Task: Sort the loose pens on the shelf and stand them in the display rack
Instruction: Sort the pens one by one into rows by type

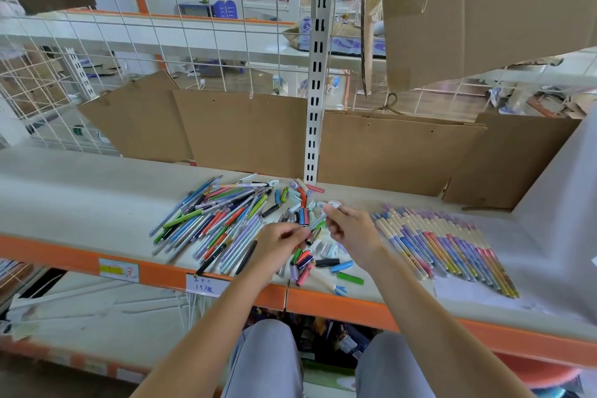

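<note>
Hands meet mid-frame: left hand (280, 237) and right hand (347, 227) each pinch one pale pen (316, 222) above the shelf (80, 197)

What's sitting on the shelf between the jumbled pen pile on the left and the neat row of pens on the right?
In the head view, scattered pen caps and short parts lie between the jumbled pile and the neat row; both hands, left hand and right hand, hold a pen above them.

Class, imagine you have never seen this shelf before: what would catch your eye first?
First, the jumbled heap of colourful pens spread across the middle of the shelf. To its right lies a neat row of pastel pens. Between them, the left hand and right hand pinch one pale pen.
</note>
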